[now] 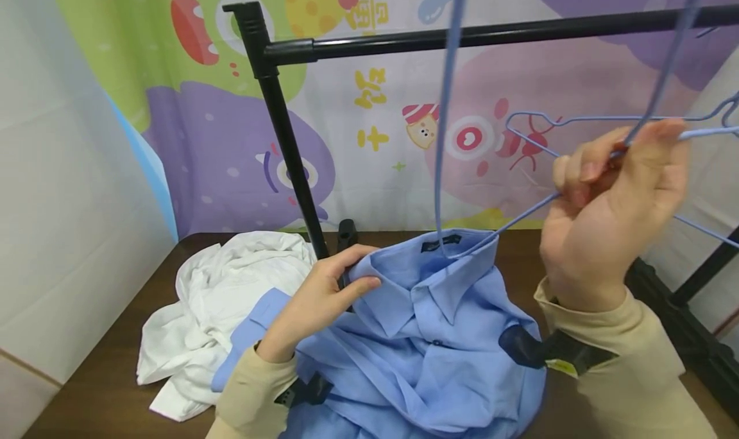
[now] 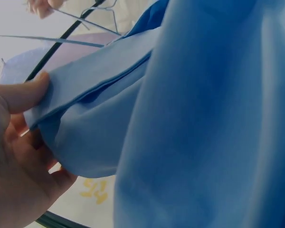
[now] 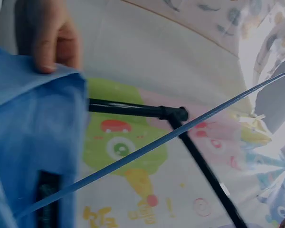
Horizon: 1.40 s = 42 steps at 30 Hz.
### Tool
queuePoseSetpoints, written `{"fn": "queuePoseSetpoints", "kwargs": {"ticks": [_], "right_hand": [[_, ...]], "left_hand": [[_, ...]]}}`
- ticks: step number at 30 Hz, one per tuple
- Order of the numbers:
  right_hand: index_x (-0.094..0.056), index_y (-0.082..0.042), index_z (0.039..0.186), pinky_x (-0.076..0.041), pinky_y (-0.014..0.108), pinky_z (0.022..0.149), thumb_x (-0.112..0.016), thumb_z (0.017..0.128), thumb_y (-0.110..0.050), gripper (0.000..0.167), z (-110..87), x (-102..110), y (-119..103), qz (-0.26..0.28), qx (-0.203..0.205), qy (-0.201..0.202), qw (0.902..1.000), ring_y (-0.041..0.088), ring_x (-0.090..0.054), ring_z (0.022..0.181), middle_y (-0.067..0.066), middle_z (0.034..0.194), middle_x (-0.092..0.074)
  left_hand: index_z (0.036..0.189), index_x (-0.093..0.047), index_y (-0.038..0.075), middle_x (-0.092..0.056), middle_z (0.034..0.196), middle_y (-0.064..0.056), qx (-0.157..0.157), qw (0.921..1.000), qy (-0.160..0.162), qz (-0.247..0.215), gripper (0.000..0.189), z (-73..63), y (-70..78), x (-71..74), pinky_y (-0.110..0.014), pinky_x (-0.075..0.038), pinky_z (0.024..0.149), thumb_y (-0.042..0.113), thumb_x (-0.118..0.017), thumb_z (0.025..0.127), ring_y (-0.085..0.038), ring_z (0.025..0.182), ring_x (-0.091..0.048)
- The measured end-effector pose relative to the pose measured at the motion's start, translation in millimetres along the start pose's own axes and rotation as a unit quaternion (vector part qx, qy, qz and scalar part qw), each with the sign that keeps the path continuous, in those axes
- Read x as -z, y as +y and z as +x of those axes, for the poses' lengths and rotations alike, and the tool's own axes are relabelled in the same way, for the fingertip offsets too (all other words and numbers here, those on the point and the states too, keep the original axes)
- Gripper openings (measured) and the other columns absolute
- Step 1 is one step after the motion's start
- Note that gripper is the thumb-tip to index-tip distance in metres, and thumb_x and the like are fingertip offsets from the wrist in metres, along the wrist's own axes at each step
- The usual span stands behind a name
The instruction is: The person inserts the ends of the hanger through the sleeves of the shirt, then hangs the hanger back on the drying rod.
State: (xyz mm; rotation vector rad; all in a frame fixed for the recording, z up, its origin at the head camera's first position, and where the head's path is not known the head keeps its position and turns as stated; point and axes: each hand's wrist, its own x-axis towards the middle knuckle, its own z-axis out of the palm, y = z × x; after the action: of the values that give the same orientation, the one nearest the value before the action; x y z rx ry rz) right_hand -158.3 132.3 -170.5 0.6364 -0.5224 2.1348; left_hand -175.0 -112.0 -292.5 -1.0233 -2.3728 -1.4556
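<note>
A light blue collared shirt [image 1: 427, 375] lies bunched on the table, its collar [image 1: 389, 304] standing up and a dark label [image 3: 48, 190] inside the neck. My left hand [image 1: 312, 298] pinches the collar's left side, thumb on the outer face; the left wrist view shows the fingers [image 2: 33, 142] behind the cloth. Raised at the right, my right hand [image 1: 612, 221] grips a blue wire hanger [image 1: 443, 137] between thumb and fingers. The hanger's lower corner dips into the neck opening, and its wire [image 3: 180, 130] slants across the right wrist view.
A crumpled white garment [image 1: 237, 298] lies left of the shirt on the dark brown table [image 1: 86, 387]. Behind stands a black rack, its bar [image 1: 381, 43] crossing above. Another blue wire hanger [image 1: 600, 119] shows behind my right hand. A cartoon-printed curtain [image 1: 369, 182] covers the back.
</note>
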Motion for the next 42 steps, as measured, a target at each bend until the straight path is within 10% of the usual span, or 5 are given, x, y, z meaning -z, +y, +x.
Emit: {"fn": "queuePoseSetpoints", "kwargs": {"ticks": [15,25,33,42], "right_hand": [[-0.048,0.003,0.08,-0.023,0.018,0.037,-0.054,0.091,-0.01,0.017,-33.9,28.0,35.0,-0.161,-0.043,-0.109,0.9799,0.014,-0.04,0.046,0.007,0.062,-0.046],[-0.054,-0.003,0.083,-0.027,0.019,0.038,-0.051,0.091,-0.003,0.008,-44.2,30.6,33.7,-0.23,-0.054,-0.152,0.9597,0.012,-0.042,0.046,0.003,0.061,-0.052],[-0.054,-0.005,0.082,-0.028,0.019,0.04,-0.051,0.091,-0.004,0.009,-44.1,37.0,32.1,-0.27,-0.063,-0.198,0.9402,0.013,-0.04,0.047,0.002,0.058,-0.05],[-0.053,-0.004,0.081,-0.03,0.02,0.043,-0.053,0.09,-0.005,0.009,-43.0,43.3,27.5,-0.287,-0.097,-0.248,0.9203,0.013,-0.04,0.048,0.002,0.054,-0.045]], "left_hand": [[0.102,-0.061,0.005,-0.062,0.083,-0.005,-0.082,0.981,0.176,0.007,0.02,-3.7,7.8,1.6,-0.023,-0.043,0.066,0.0,-0.063,0.082,-0.008,0.073,-0.053],[0.1,-0.054,-0.007,-0.064,0.076,-0.018,-0.112,0.9702,0.206,-0.063,0.023,-7.4,14.0,10.0,-0.021,-0.043,0.065,-0.01,-0.062,0.079,-0.006,0.075,-0.057],[0.098,-0.061,-0.008,-0.067,0.086,0.009,-0.117,0.962,0.237,-0.069,0.02,-9.8,16.2,15.2,-0.018,-0.047,0.068,-0.008,-0.064,0.078,-0.005,0.08,-0.062],[0.083,-0.058,-0.013,-0.059,0.075,0.007,-0.114,0.9466,0.277,-0.119,0.016,-9.6,17.0,13.9,-0.016,-0.04,0.057,0.002,-0.064,0.082,-0.004,0.066,-0.051]]}}
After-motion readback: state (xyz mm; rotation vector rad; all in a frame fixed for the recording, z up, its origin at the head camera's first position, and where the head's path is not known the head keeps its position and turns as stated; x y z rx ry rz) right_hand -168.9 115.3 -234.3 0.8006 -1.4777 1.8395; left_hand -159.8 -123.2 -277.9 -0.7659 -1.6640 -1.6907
